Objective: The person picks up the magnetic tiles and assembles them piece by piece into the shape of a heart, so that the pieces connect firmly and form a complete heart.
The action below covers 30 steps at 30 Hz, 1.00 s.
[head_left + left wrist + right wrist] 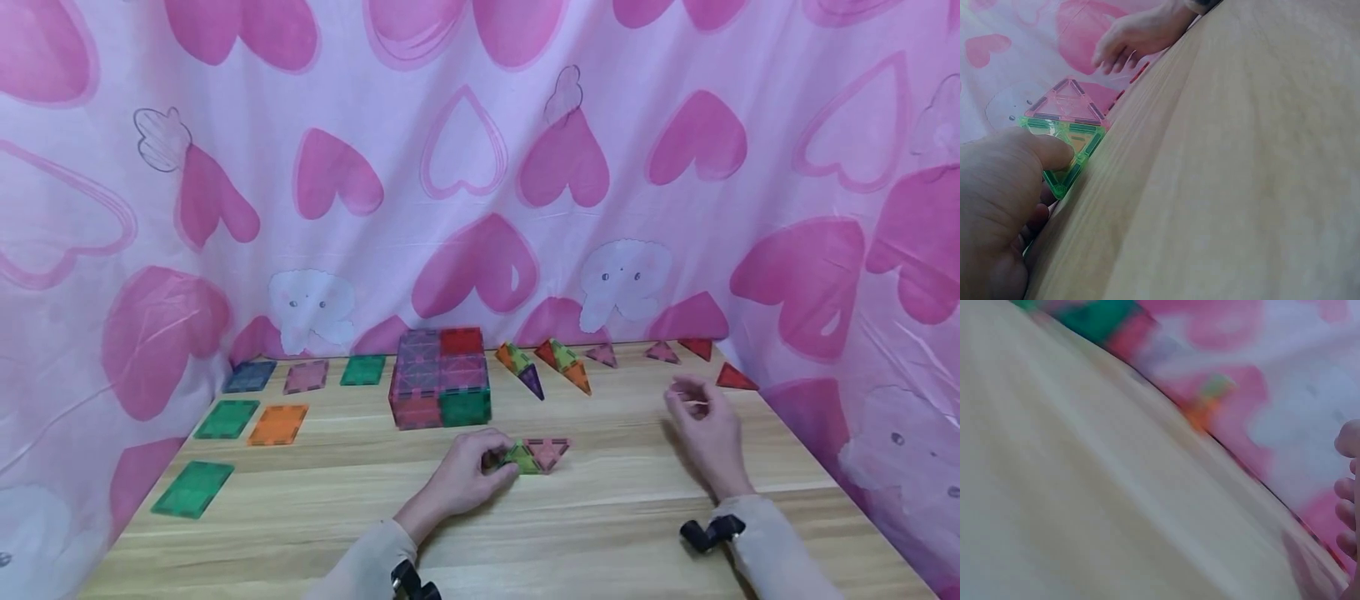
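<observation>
My left hand (468, 471) pinches a green triangular magnetic tile (522, 457) between thumb and fingers, just above or at the tabletop. A pink triangular tile (547, 452) is joined to the green one edge to edge; in the left wrist view the pink tile (1067, 103) stands beyond the green tile (1085, 140). To the right, my right hand (707, 429) hovers over the table with loosely bent fingers and nothing visible in them. Nearest to it lie a red triangle (737, 377), another red triangle (697, 347) and a pink triangle (663, 352).
A block of joined square tiles (438, 379) stands at the back middle. Two joined triangle strips, one with a purple tip (531, 381), one with an orange tip (576, 377), lie right of it. Several square tiles, including an orange one (278, 425), lie at left. A curtain (480, 167) hangs behind.
</observation>
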Each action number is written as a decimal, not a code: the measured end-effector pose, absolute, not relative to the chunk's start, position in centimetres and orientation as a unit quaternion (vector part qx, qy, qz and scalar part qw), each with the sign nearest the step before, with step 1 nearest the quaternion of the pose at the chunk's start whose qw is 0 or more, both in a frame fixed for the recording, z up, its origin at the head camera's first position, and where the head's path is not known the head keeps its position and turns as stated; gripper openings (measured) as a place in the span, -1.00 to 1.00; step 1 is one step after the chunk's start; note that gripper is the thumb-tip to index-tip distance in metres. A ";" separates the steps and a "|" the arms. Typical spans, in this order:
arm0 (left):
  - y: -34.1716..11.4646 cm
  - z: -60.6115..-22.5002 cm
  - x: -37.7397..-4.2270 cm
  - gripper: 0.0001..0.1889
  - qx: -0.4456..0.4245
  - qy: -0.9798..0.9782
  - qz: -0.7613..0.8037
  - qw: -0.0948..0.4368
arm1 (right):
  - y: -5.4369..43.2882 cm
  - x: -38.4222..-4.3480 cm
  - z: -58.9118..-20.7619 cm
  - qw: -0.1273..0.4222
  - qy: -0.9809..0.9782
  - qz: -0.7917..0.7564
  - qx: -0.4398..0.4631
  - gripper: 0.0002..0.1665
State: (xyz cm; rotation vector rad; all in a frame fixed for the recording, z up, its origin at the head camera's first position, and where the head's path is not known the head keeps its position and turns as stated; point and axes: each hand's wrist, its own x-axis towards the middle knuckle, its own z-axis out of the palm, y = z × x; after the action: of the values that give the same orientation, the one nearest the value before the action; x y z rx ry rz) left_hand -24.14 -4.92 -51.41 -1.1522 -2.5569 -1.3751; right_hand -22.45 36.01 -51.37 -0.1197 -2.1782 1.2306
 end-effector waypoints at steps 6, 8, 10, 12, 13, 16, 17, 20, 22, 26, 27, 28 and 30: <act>-4.9 -51.5 -24.3 -0.86 -0.370 -0.820 -0.437 0.012 | 42.0 -22.9 -51.0 0.344 -0.803 0.454 -0.175 -0.40; -4.9 -51.6 -24.3 -0.86 -0.373 -0.819 -0.435 0.013 | 43.3 -22.8 -50.9 0.346 -0.805 0.437 -0.202 -0.35; -4.9 -51.6 -24.3 -0.86 -0.375 -0.819 -0.435 0.012 | 44.3 -22.7 -50.8 0.344 -0.814 0.415 -0.216 -0.30; -4.9 -51.6 -24.3 -0.87 -0.375 -0.819 -0.435 0.012 | 45.2 -22.7 -50.9 0.338 -0.830 0.391 -0.211 -0.25; -4.9 -51.6 -24.2 -0.87 -0.373 -0.819 -0.436 0.011 | 45.5 -22.7 -50.9 0.331 -0.839 0.382 -0.204 -0.21; -4.9 -51.6 -24.2 -0.87 -0.370 -0.819 -0.438 0.011 | 46.5 -22.9 -51.2 0.297 -0.873 0.355 -0.155 -0.11; -4.8 -51.5 -24.1 -0.87 -0.369 -0.819 -0.438 0.011 | 46.7 -22.9 -51.3 0.282 -0.885 0.346 -0.134 -0.08; -4.8 -51.5 -24.1 -0.87 -0.367 -0.820 -0.439 0.009 | 47.0 -23.1 -51.5 0.237 -0.919 0.306 -0.075 -0.06; -4.7 -51.5 -24.1 -0.87 -0.366 -0.821 -0.439 0.007 | 46.9 -23.2 -51.7 0.223 -0.935 0.272 -0.052 -0.10; -4.8 -51.6 -24.2 -0.86 -0.363 -0.821 -0.441 0.002 | 46.4 -23.2 -52.0 0.223 -0.947 0.228 -0.048 -0.28; -4.8 -51.6 -24.2 -0.86 -0.362 -0.821 -0.441 0.001 | 46.3 -23.1 -52.1 0.226 -0.946 0.227 -0.052 -0.33; -4.8 -51.6 -24.2 -0.86 -0.362 -0.821 -0.441 0.001 | 46.2 -23.1 -52.1 0.231 -0.944 0.229 -0.056 -0.38; -4.9 -51.5 -24.1 -0.87 -0.360 -0.822 -0.440 0.002 | 46.0 -23.1 -52.2 0.242 -0.939 0.238 -0.062 -0.49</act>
State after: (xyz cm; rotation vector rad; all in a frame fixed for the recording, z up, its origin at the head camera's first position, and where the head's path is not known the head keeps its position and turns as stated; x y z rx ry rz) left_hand -24.15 -4.87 -51.54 -1.1308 -2.5803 -1.3807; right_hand -23.12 45.97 -52.17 -0.1694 -2.5665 0.6504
